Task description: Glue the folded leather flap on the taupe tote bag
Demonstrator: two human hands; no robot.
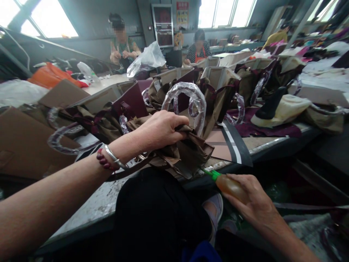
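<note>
My left hand (pixel 160 129) is closed on the folded brown fabric of a handbag (pixel 188 151) at the table's near edge, pressing it down. A plastic-wrapped handle (pixel 188 96) arches up just behind my fingers. My right hand (pixel 251 202) sits lower, below the table edge, wrapped round a small amber squeeze bottle (pixel 227 183). Its green nozzle (pixel 211 174) points at the bag's lower edge. A bracelet and bangle ring my left wrist.
Several brown and maroon bags (pixel 223 83) with wrapped handles crowd the table. Cardboard sheets (pixel 24 142) lie at left. A black and cream shape (pixel 275 107) lies at right. Two other people (pixel 121 45) sit working at far benches. My dark-clothed lap (pixel 158 214) is below.
</note>
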